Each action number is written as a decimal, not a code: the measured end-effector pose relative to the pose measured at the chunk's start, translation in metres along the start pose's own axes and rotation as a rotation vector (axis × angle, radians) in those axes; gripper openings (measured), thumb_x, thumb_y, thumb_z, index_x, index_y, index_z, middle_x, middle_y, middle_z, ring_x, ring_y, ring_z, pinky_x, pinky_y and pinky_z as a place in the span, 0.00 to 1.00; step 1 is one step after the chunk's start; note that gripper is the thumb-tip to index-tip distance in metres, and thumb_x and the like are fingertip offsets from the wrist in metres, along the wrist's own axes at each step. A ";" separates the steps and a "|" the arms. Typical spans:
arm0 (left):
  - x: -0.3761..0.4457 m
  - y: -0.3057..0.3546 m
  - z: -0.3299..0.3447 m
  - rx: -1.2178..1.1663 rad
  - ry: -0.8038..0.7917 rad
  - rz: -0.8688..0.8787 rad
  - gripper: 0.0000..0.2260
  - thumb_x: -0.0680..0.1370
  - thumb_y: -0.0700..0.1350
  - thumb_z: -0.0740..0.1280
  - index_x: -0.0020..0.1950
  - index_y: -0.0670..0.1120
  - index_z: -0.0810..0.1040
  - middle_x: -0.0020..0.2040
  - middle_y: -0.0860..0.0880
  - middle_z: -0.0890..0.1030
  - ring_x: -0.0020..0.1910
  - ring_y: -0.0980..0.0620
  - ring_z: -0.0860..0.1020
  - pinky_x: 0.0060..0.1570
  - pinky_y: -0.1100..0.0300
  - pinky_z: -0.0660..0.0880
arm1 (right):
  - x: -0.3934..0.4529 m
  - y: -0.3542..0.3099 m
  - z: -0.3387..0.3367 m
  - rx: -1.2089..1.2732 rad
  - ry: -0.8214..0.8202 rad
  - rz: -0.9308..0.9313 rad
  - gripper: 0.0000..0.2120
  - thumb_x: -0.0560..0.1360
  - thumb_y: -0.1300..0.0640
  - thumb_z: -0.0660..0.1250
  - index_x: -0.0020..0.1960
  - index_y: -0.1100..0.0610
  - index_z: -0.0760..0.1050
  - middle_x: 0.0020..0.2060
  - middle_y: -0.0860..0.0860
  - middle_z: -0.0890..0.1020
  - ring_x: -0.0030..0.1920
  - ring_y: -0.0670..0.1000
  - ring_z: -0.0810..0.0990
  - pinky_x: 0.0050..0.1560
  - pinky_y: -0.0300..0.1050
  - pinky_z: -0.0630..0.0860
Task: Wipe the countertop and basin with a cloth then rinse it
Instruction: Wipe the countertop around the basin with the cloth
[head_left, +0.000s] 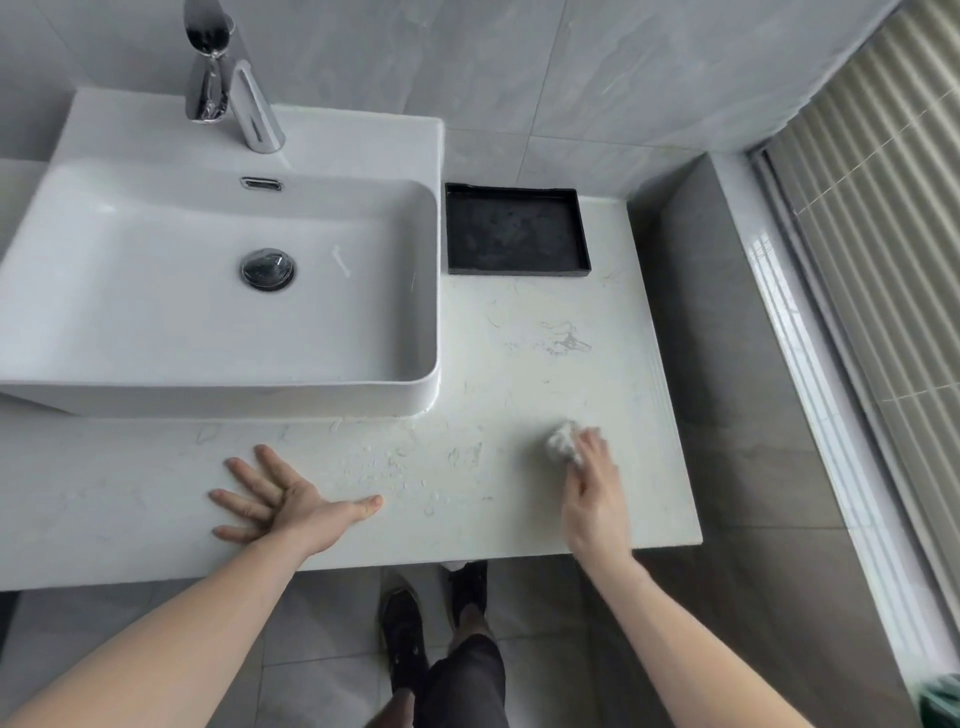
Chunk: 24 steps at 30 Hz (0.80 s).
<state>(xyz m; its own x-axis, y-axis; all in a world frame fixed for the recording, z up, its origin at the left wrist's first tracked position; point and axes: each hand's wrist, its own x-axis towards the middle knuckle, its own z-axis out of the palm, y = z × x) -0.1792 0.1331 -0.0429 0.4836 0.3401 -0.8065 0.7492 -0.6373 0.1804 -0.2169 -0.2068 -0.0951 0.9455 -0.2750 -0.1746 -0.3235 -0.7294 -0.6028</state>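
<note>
My right hand (592, 493) grips a small bunched white cloth (562, 441) and presses it onto the countertop (545, 364) near the front right corner. My left hand (280, 501) lies flat on the countertop by its front edge, fingers spread and straight, just in front of the basin (156, 312). Water drops (400, 470) dot the surface between my hands. A black tray (514, 231) sits at the back edge, just beside the basin's right wall. The tap (249, 104) stands on the basin's rear rim.
</note>
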 end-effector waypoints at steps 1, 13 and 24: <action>0.000 0.000 0.000 0.003 0.001 0.001 0.77 0.49 0.76 0.75 0.75 0.51 0.21 0.73 0.45 0.19 0.73 0.36 0.22 0.71 0.30 0.32 | -0.010 -0.013 0.016 -0.035 -0.071 -0.071 0.23 0.88 0.54 0.54 0.82 0.46 0.61 0.83 0.46 0.56 0.84 0.48 0.48 0.83 0.54 0.46; 0.001 -0.001 0.003 0.032 -0.004 0.012 0.77 0.48 0.77 0.74 0.75 0.51 0.22 0.74 0.45 0.19 0.73 0.35 0.22 0.71 0.29 0.33 | -0.044 0.032 0.002 -0.355 -0.051 -0.136 0.27 0.87 0.48 0.51 0.84 0.44 0.50 0.84 0.45 0.47 0.84 0.49 0.40 0.82 0.59 0.43; -0.004 -0.001 0.000 0.011 -0.010 0.015 0.78 0.47 0.77 0.74 0.75 0.51 0.22 0.74 0.45 0.20 0.73 0.36 0.23 0.71 0.30 0.32 | -0.016 0.062 -0.060 0.032 0.253 0.323 0.22 0.87 0.56 0.54 0.81 0.48 0.63 0.81 0.45 0.64 0.82 0.50 0.60 0.78 0.56 0.63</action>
<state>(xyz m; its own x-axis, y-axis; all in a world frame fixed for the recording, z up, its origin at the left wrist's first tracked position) -0.1820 0.1320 -0.0399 0.4904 0.3238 -0.8091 0.7367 -0.6500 0.1864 -0.2540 -0.2852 -0.0831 0.7551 -0.6348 -0.1639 -0.5968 -0.5619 -0.5729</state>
